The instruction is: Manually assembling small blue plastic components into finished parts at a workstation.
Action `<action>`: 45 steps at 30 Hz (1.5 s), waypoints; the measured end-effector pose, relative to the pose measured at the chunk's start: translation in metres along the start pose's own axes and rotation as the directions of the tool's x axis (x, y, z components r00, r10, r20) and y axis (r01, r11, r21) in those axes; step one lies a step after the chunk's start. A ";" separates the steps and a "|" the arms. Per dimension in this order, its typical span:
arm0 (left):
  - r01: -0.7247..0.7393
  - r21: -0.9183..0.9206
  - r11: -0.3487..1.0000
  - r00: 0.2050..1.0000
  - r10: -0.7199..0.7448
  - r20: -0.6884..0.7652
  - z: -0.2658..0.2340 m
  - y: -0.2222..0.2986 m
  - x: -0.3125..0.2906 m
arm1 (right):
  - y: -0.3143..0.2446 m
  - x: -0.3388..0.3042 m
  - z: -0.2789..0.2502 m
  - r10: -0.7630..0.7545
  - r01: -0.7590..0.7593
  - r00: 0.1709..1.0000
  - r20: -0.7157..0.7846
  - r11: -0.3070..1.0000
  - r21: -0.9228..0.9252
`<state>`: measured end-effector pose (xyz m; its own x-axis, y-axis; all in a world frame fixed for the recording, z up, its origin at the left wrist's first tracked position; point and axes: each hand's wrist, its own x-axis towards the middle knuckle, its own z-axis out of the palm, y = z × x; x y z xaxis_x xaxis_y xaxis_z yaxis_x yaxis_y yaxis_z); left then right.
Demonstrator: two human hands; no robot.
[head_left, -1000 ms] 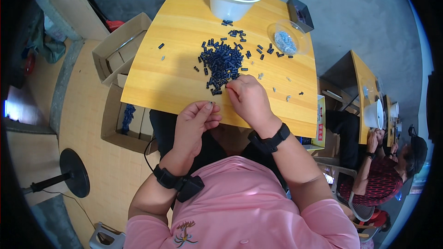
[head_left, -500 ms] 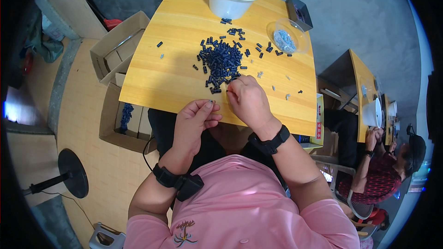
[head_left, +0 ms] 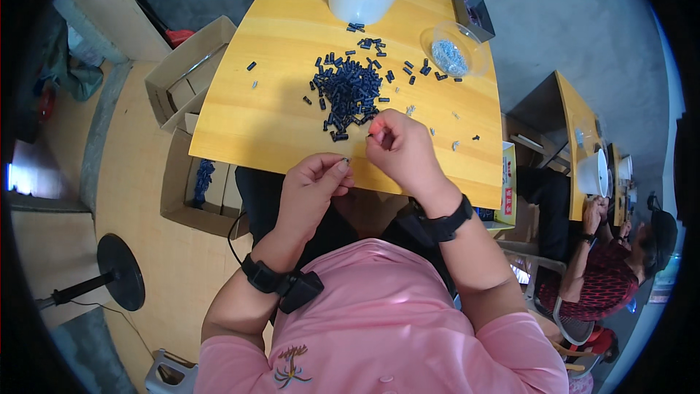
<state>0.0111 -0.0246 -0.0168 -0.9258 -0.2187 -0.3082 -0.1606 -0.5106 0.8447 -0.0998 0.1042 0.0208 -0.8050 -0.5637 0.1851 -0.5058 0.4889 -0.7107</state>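
Could, through too loose a grip, drop the dark bit [head_left: 345,160] pinched in the left hand [head_left: 312,186] or the black piece [head_left: 370,135] pinched in the right hand [head_left: 402,153], near the pile [head_left: 348,91] on the desk [head_left: 255,124].

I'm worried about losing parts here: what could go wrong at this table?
The left hand seems to pinch a tiny piece near the edge of the table; a slip might drop it. The right hand is close to the piled black parts and could scatter them. The white tub looks full; a knock might spill it.
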 end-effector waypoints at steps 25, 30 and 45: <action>-0.139 0.250 0.958 0.984 0.104 0.148 0.034 0.003 -0.012 | -0.005 -0.051 -0.017 0.322 -0.285 0.941 0.107 0.581 0.762; -0.211 0.244 0.946 0.976 0.188 0.112 0.039 0.002 -0.013 | -0.007 -0.052 -0.013 0.337 -0.259 0.941 0.041 0.636 0.727; -0.297 0.374 0.878 0.955 0.269 0.128 0.044 0.006 -0.001 | -0.009 -0.049 -0.010 0.328 -0.186 0.941 -0.087 0.714 0.674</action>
<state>-0.0039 0.0090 0.0081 -0.9709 -0.2393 -0.0113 0.0061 -0.0720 0.9974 -0.0586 0.1342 0.0244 -0.9501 -0.3118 0.0006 -0.0024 0.0053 -1.0000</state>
